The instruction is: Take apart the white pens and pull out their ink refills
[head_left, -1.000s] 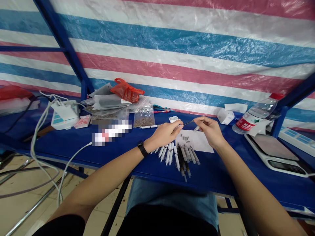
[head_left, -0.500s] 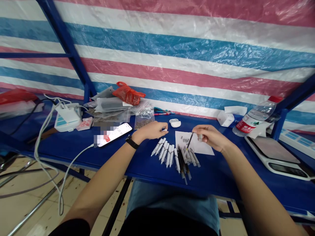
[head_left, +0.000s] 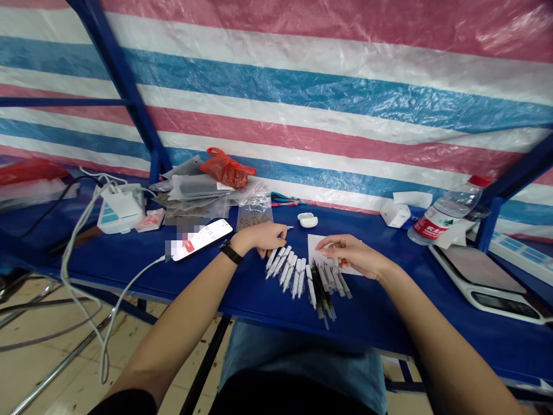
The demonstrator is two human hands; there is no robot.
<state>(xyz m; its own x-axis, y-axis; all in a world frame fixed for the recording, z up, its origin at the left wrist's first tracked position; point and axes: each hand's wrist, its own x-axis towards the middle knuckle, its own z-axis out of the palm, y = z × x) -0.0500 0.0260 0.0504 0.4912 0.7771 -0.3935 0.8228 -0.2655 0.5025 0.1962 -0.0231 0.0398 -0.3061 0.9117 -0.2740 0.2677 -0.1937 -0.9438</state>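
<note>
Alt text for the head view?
Two hands over white pens on a blue table: left hand beside the pens, right hand over a sheet of paper. A phone, scale and water bottle sit nearby.

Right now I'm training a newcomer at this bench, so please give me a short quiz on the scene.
1. On which wrist is the black wristwatch, left or right?
2. True or false: the right hand is over the white paper sheet.
3. What colour is the cap of the plastic water bottle?

Key: 1. left; 2. true; 3. red.
</note>
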